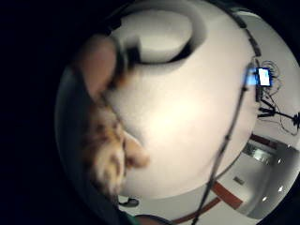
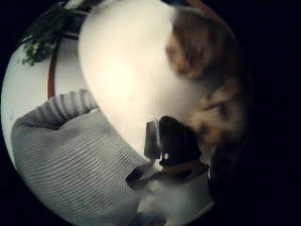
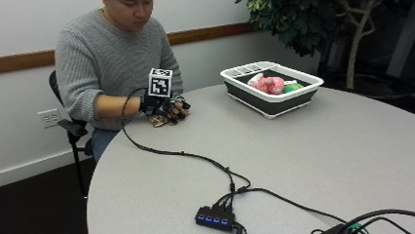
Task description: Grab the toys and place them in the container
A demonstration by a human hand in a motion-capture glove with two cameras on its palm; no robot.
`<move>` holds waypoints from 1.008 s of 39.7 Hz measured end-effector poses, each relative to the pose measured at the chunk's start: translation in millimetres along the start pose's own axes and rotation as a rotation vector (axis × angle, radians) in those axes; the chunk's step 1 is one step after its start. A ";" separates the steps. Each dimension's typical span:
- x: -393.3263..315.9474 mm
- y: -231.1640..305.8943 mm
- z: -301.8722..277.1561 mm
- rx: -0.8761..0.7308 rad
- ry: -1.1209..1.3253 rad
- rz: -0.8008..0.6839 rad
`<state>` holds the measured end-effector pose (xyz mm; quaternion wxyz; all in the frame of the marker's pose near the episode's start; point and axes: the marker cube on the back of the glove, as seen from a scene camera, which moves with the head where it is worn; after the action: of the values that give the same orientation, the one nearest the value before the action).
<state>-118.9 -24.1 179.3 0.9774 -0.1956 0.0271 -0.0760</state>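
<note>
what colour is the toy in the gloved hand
Tan and brown fur on the plush toy, gripped by the right hand; clearest in the thumb-side palm view.

No legible text, label, brand, number or sign in any view. The white-rimmed dark grey plastic container (image 3: 272, 92) bears no readable marking. The small black hub with blue lights (image 3: 215, 216) on the round grey table (image 3: 337, 146) shows none either. The lit blue screen (image 1: 264, 76) in the background is too small to read.

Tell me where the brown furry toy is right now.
In the outside view the brown furry toy is gripped in the gloved right hand near the table edge in front of the person, well short of the container.
</note>
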 end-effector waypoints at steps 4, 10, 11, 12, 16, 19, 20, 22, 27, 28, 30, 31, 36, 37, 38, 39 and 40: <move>-2.2 -1.0 -1.9 -0.008 0.032 -0.032; 19.8 -2.2 -1.4 0.009 0.217 -0.070; 17.5 -2.1 -0.9 0.019 0.198 -0.067; 13.5 -1.8 -0.3 0.030 0.168 -0.061; 9.0 -1.3 0.3 0.100 0.136 -0.063; 0.5 -2.5 -3.5 0.210 0.015 -0.037; -1.9 -3.1 -4.7 0.256 -0.015 -0.027; -3.1 -4.4 -6.7 0.337 -0.037 -0.013; 2.1 -7.8 -10.5 0.404 -0.070 -0.009; 2.6 -8.6 -10.5 0.405 -0.071 -0.004; 1.7 -9.7 -9.6 0.405 -0.067 0.008; 1.4 -9.8 -9.5 0.402 -0.068 0.009; 3.4 -13.6 -16.4 0.364 -0.117 -0.024; 3.5 -16.8 -20.2 0.351 -0.131 -0.037; 3.5 -20.8 -25.7 0.337 -0.144 -0.055; 3.1 -25.4 -32.9 0.326 -0.153 -0.076; 2.6 -30.6 -41.8 0.321 -0.152 -0.100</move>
<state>-124.0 -68.2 152.5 0.9902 -0.0433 -0.0692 -0.1130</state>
